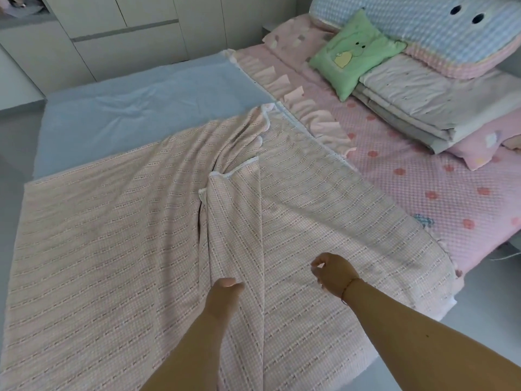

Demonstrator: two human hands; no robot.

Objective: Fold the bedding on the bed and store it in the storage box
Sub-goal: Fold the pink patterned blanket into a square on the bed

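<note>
Bed, blanket edge-to-edge; left hand grip on its ridge, right hand loose, empty.

Pale grey cabinets with flat fronts (one recessed grey strip) line the far wall; smooth grey floor below.

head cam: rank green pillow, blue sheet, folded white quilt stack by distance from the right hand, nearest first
1. Blue sheet, ahead and left of the right hand.
2. Green pillow, ahead toward the headboard.
3. Folded white quilt stack, far right.
2 and 3 are too close to call.
</note>
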